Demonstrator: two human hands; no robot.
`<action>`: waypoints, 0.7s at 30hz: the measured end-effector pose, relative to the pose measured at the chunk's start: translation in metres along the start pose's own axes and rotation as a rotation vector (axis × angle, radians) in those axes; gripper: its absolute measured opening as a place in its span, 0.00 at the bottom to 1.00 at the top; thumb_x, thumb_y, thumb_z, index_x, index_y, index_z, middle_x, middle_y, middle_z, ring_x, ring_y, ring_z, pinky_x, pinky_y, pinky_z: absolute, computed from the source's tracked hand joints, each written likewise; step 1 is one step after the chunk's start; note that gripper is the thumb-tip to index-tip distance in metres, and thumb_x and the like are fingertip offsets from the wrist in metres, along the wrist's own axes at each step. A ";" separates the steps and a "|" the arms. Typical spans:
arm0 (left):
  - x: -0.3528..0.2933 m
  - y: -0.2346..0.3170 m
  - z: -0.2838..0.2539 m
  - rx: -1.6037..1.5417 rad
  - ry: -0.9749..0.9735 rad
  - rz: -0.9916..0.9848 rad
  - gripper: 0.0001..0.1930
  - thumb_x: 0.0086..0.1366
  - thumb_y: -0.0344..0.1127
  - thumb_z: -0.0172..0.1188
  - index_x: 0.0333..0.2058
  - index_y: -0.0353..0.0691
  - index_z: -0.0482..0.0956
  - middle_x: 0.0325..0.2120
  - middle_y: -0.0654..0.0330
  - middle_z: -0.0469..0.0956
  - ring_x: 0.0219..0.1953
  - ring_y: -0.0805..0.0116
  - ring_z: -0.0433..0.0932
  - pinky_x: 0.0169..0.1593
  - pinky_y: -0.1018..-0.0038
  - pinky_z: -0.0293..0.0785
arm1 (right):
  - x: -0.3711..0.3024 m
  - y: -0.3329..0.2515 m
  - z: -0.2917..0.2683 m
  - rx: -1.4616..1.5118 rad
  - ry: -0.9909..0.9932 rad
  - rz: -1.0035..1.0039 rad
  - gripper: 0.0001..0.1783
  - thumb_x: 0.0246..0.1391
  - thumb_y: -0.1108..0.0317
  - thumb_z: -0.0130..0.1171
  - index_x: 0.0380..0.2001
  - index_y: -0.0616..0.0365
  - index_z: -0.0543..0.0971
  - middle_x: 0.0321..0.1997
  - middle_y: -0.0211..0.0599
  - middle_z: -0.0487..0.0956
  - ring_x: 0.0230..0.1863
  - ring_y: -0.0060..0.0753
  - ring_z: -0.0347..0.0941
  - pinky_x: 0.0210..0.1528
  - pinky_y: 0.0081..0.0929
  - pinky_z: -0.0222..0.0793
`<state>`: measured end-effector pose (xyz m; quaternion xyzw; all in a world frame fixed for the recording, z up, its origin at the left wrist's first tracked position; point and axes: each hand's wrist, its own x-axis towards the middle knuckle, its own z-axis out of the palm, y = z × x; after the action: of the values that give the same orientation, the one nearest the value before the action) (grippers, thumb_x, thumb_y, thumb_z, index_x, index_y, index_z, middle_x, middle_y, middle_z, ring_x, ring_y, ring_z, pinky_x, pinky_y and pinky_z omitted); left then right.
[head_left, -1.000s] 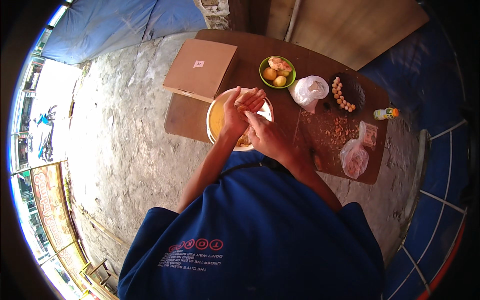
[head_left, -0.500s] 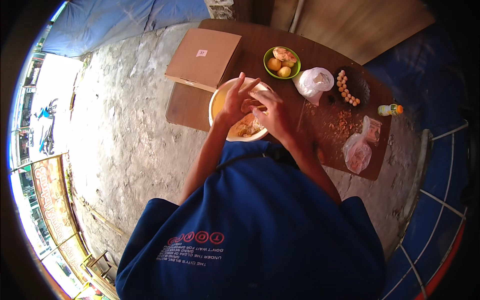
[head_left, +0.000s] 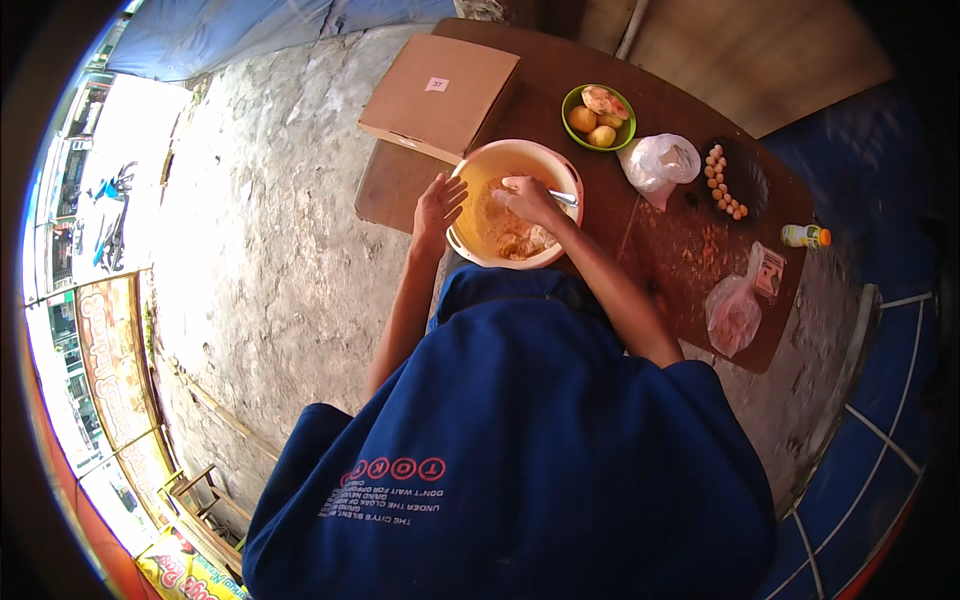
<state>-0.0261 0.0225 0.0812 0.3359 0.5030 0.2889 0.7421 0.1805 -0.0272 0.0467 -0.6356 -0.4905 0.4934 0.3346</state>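
A cream-coloured tub (head_left: 570, 170) with a yellowish inside stands at the near edge of the table, holding a pale, crumbly mixture (head_left: 515, 238). My left hand (head_left: 438, 205) is at the tub's left rim, fingers stretched out, with nothing in it. Inside the tub's opening, my right hand (head_left: 528, 200) has its fingers bent together over the mixture. What they hold, if anything, is too small to make out. A metal spoon handle (head_left: 565, 198) leans on the right rim beside this hand; its other end is hidden.
A brown cardboard box (head_left: 440, 90) sits behind the tub. Rightward are a green bowl (head_left: 628, 132) of yellowish round pieces, a white plastic bag (head_left: 662, 165), a dark stone plate (head_left: 745, 180) with several small balls, a capped bottle (head_left: 803, 236) and a clear bag (head_left: 733, 315). Crumbs (head_left: 700, 255) litter the brown table (head_left: 650, 245).
My hands were together above the tub and have parted. The left moved to the left rim; the right went down into the tub. The view has shifted slightly.
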 end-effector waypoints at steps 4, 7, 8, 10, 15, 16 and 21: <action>-0.014 0.004 0.003 -0.034 0.026 0.115 0.37 0.71 0.62 0.43 0.64 0.36 0.67 0.62 0.51 0.71 0.65 0.58 0.67 0.68 0.61 0.54 | -0.012 0.001 -0.013 0.901 -0.166 0.286 0.41 0.69 0.39 0.38 0.64 0.69 0.62 0.59 0.55 0.76 0.61 0.44 0.74 0.64 0.36 0.65; -0.003 0.006 0.029 -0.057 -0.039 0.109 0.40 0.70 0.66 0.41 0.64 0.34 0.66 0.62 0.49 0.70 0.65 0.55 0.66 0.69 0.59 0.53 | -0.035 -0.018 -0.018 0.996 -0.245 0.253 0.42 0.68 0.37 0.36 0.64 0.69 0.61 0.58 0.55 0.76 0.59 0.43 0.75 0.64 0.37 0.66; 0.003 0.006 0.039 -0.089 -0.083 0.093 0.41 0.70 0.67 0.41 0.64 0.34 0.66 0.62 0.48 0.70 0.65 0.55 0.66 0.69 0.59 0.53 | -0.044 -0.027 -0.016 0.976 -0.257 0.228 0.40 0.69 0.39 0.38 0.64 0.68 0.62 0.57 0.53 0.77 0.59 0.42 0.74 0.65 0.36 0.65; 0.016 0.003 0.061 -0.144 -0.182 0.056 0.43 0.69 0.69 0.40 0.64 0.33 0.66 0.62 0.47 0.70 0.65 0.53 0.66 0.69 0.59 0.53 | -0.060 -0.045 -0.007 0.945 -0.212 0.202 0.36 0.69 0.44 0.41 0.65 0.66 0.63 0.55 0.49 0.79 0.59 0.38 0.74 0.65 0.33 0.63; 0.033 -0.010 0.097 -0.130 -0.219 -0.031 0.48 0.65 0.75 0.35 0.65 0.36 0.65 0.64 0.48 0.67 0.70 0.59 0.58 0.72 0.62 0.38 | -0.093 -0.071 0.006 0.707 -0.050 -0.066 0.34 0.70 0.50 0.43 0.67 0.68 0.61 0.67 0.49 0.65 0.70 0.35 0.59 0.71 0.29 0.50; 0.033 -0.012 0.101 -0.111 -0.206 -0.043 0.48 0.66 0.75 0.34 0.64 0.34 0.66 0.63 0.47 0.69 0.68 0.58 0.60 0.72 0.62 0.41 | -0.096 -0.072 0.006 0.737 -0.057 0.008 0.35 0.70 0.49 0.43 0.67 0.67 0.60 0.68 0.50 0.64 0.70 0.35 0.58 0.71 0.29 0.50; 0.015 -0.023 0.108 -0.105 -0.166 -0.038 0.47 0.68 0.73 0.33 0.64 0.33 0.67 0.60 0.47 0.72 0.64 0.56 0.66 0.69 0.65 0.53 | -0.085 -0.066 0.015 0.992 0.011 0.024 0.39 0.68 0.43 0.45 0.69 0.64 0.59 0.72 0.48 0.60 0.73 0.38 0.53 0.74 0.32 0.46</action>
<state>0.0828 -0.0031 0.0837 0.3096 0.4302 0.2720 0.8032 0.1445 -0.0894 0.1280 -0.4082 -0.1874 0.6678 0.5935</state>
